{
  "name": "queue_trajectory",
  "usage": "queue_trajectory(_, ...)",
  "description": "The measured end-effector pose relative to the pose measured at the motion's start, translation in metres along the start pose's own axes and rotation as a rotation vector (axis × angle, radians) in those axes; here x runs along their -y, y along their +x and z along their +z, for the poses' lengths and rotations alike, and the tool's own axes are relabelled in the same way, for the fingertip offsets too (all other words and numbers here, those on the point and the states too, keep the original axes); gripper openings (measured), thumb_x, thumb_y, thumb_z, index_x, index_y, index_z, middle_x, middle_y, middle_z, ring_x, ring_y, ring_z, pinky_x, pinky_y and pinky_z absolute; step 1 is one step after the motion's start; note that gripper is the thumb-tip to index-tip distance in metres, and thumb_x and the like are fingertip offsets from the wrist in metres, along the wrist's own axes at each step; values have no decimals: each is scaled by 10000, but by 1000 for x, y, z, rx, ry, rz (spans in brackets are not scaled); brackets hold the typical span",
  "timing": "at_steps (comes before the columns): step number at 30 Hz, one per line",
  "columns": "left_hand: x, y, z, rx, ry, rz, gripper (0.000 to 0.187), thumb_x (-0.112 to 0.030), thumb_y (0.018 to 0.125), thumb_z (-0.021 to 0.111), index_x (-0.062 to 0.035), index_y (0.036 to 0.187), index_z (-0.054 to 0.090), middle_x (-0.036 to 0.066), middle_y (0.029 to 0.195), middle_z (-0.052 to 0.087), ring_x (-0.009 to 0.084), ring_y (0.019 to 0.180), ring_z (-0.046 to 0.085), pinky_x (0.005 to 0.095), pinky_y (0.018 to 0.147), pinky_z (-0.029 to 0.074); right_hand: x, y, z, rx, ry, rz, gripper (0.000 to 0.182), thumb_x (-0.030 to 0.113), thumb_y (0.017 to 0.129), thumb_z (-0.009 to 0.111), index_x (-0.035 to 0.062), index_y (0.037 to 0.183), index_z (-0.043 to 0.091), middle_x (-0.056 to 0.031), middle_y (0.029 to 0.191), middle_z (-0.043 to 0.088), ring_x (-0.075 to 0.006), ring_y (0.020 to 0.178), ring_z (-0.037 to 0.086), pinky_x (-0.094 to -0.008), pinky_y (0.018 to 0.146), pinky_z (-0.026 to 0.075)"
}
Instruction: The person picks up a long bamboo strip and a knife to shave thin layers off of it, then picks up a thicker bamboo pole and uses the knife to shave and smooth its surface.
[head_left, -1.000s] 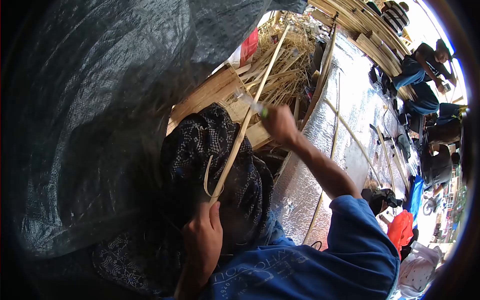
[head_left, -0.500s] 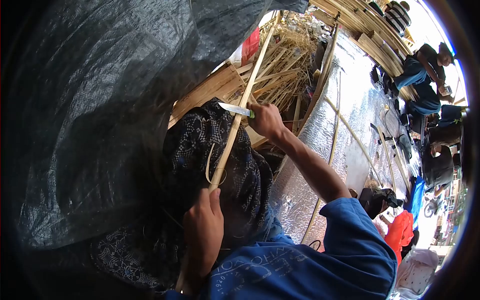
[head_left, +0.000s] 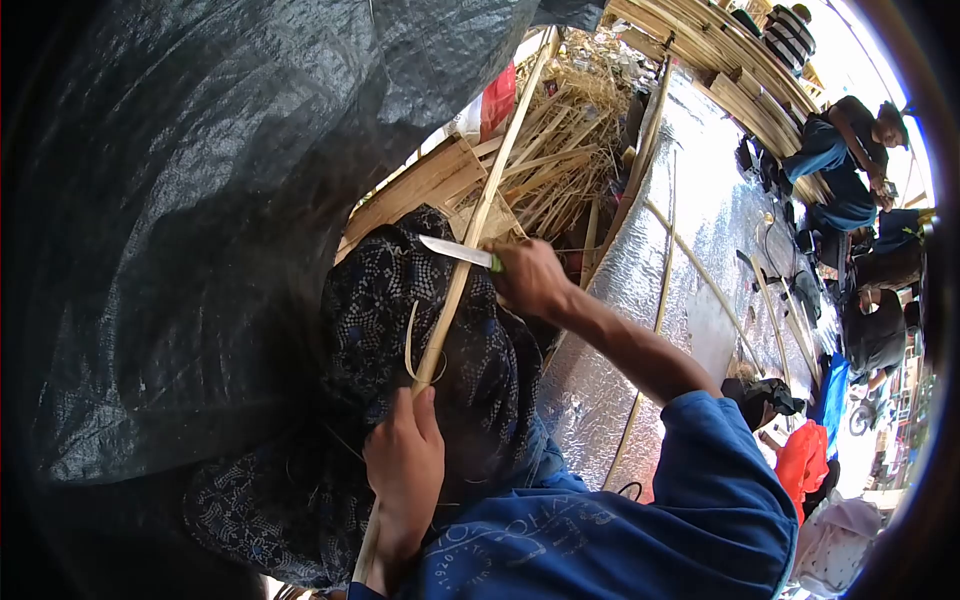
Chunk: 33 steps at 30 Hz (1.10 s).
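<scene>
A long, pale bamboo strip (head_left: 497, 170) runs slantwise across my lap, its far end rising toward the top of the view. My left hand (head_left: 405, 460) is closed around its near part, thumb along the top. A thin curled shaving (head_left: 410, 335) hangs from the strip just beyond my left fingers. In my right hand (head_left: 530, 277) is a knife (head_left: 455, 251) with a green handle, its blade lying across the strip and pointing left. Beneath, a dark patterned cloth (head_left: 385, 290) covers my leg.
Split bamboo and straw-like scraps (head_left: 570, 130) are heaped ahead, beside a wooden board (head_left: 420, 195). A dark tarp (head_left: 200, 220) fills the left. To the right lies a silvery sheet (head_left: 700, 240) with long sticks on it. Several people, one in a dark shirt (head_left: 855, 150), are farther right.
My right hand and the knife have slid down the strip toward my left hand. My left hand keeps its grip, almost in the same place.
</scene>
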<state>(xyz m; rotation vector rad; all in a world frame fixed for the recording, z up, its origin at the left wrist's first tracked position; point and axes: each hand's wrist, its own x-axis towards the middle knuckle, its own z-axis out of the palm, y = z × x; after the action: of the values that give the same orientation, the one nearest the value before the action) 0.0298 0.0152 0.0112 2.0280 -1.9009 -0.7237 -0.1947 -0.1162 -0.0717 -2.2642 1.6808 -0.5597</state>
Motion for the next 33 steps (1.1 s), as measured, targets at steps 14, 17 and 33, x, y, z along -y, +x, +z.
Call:
queue_trajectory(14, 4, -11, 7, -47, -20, -32, 234, -269, 931, 496, -65, 826, 542, 192, 621, 583, 397, 607, 582, 474, 514, 428, -44, 65, -18, -2, -135, 387, 246, 196, 842, 505, 28, 748, 658, -108, 559, 591, -216, 480, 591, -356, 471, 503)
queue_trajectory(17, -4, -20, 14, -34, -36, -34, 241, -261, 931, 497, -54, 814, 533, 193, 614, 579, 399, 601, 578, 476, 511, 424, -30, 10, -6, 132, -79, 36, 199, 115, 847, 465, 30, 839, 644, -40, 532, 558, -170, 393, 517, -282, 383, 466)
queue_trajectory(33, 27, -64, -8, 108, -238, -168, 291, -206, 923, 522, -15, 706, 488, 170, 501, 476, 319, 445, 522, 367, 429, 344, -91, 83, -13, -172, -139, 321, 241, 184, 825, 533, 6, 713, 651, -163, 568, 607, -288, 472, 601, -373, 466, 501)
